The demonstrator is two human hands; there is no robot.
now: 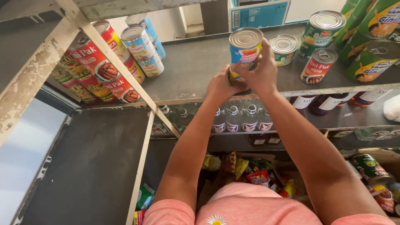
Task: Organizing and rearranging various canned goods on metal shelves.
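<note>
Both my hands hold cans at the front edge of a grey metal shelf [191, 71]. My right hand [259, 71] grips a blue and red can [245, 48] with a silver lid, held upright. My left hand [220, 86] wraps a second can [234, 78] just below it, mostly hidden by my fingers. The two cans look stacked one on top of the other. A short green can [283, 49] stands just right of my right hand.
Red cans [93, 58] and blue cans [141, 41] are stacked at the shelf's left. Green and red cans [323, 46] stand at the right. Small bottles [233, 118] line the shelf below. Snack packets [258, 177] lie lower down. A slanted metal brace [125, 79] crosses the left.
</note>
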